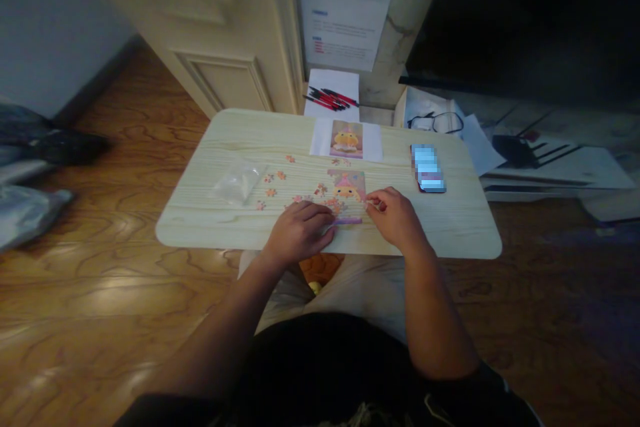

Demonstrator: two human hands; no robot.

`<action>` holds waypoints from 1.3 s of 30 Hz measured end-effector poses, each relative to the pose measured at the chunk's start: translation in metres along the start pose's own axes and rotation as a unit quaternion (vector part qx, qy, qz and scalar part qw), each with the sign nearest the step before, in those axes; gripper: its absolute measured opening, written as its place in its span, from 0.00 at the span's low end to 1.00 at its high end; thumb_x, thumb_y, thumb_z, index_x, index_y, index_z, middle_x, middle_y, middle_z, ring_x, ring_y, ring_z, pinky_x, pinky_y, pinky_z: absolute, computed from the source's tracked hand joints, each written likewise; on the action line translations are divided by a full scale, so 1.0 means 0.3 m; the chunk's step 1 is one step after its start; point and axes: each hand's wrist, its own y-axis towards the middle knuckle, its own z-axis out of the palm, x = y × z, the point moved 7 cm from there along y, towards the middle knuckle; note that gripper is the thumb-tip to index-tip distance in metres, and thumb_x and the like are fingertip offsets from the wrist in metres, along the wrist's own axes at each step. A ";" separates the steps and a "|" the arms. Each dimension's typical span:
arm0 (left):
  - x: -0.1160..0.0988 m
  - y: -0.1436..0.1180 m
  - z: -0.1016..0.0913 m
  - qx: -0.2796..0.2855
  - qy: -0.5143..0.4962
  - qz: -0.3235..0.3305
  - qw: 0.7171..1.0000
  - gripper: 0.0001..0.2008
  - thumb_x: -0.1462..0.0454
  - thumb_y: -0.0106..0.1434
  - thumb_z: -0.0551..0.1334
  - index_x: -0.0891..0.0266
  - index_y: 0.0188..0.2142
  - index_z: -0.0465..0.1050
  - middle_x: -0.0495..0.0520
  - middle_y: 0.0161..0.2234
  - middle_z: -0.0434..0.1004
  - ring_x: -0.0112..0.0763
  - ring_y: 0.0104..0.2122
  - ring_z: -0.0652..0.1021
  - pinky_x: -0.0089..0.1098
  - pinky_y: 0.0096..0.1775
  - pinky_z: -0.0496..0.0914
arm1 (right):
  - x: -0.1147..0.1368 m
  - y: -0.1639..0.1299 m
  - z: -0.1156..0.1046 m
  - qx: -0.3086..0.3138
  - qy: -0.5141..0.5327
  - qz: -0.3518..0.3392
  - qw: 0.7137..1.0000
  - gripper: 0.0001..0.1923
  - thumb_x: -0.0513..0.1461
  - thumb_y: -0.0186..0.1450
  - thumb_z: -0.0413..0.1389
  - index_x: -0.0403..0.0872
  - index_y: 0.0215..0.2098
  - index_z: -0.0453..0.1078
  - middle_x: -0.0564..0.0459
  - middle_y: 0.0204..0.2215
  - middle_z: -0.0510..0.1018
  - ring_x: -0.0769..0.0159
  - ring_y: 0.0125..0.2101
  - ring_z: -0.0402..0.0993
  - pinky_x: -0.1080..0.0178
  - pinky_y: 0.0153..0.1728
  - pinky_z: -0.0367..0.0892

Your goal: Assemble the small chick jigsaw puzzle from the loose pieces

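Note:
A partly joined jigsaw puzzle (349, 185) with a yellow cartoon figure lies near the middle of the small table. My right hand (395, 215) is at its lower right corner, thumb and forefinger pinched on a small puzzle piece that is mostly covered. My left hand (301, 230) rests palm down near the table's front edge, fingers lying over the left end of a joined purple puzzle strip (349, 221). Loose puzzle pieces (321, 189) lie just beyond the left fingers, and several more pieces (271, 192) are scattered to the left.
A printed reference picture (347, 140) on white paper lies at the table's (450, 230) back. On the left is a clear plastic bag (240, 181); on the right, a lit phone (428, 168). Pens (330, 99) and glasses (447, 122) sit behind the table.

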 end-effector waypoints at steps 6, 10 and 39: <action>0.067 -0.043 -0.044 0.002 0.010 -0.037 0.999 0.13 0.58 0.66 0.66 0.55 0.50 0.79 0.56 0.50 0.81 0.44 0.49 0.79 0.47 0.52 0.73 | 0.118 -0.002 0.105 0.070 -0.029 -0.046 0.996 0.15 0.34 0.71 0.54 0.51 0.49 0.81 0.49 0.47 0.80 0.61 0.48 0.77 0.59 0.53 0.69; 0.058 -0.046 -0.035 0.028 0.016 -0.036 0.999 0.18 0.55 0.66 0.65 0.55 0.54 0.78 0.58 0.54 0.79 0.48 0.54 0.77 0.49 0.55 0.70 | 0.118 0.004 0.122 0.060 -0.065 -0.020 0.996 0.13 0.35 0.71 0.55 0.49 0.46 0.82 0.48 0.45 0.80 0.61 0.46 0.77 0.60 0.52 0.69; 0.239 -0.179 -0.221 -0.082 0.031 -0.197 0.976 0.21 0.55 0.64 0.67 0.56 0.55 0.75 0.56 0.52 0.80 0.46 0.53 0.77 0.47 0.56 0.70 | 0.304 0.083 0.226 0.073 -0.047 -0.096 0.992 0.08 0.35 0.70 0.57 0.47 0.42 0.80 0.47 0.40 0.80 0.60 0.44 0.75 0.59 0.50 0.68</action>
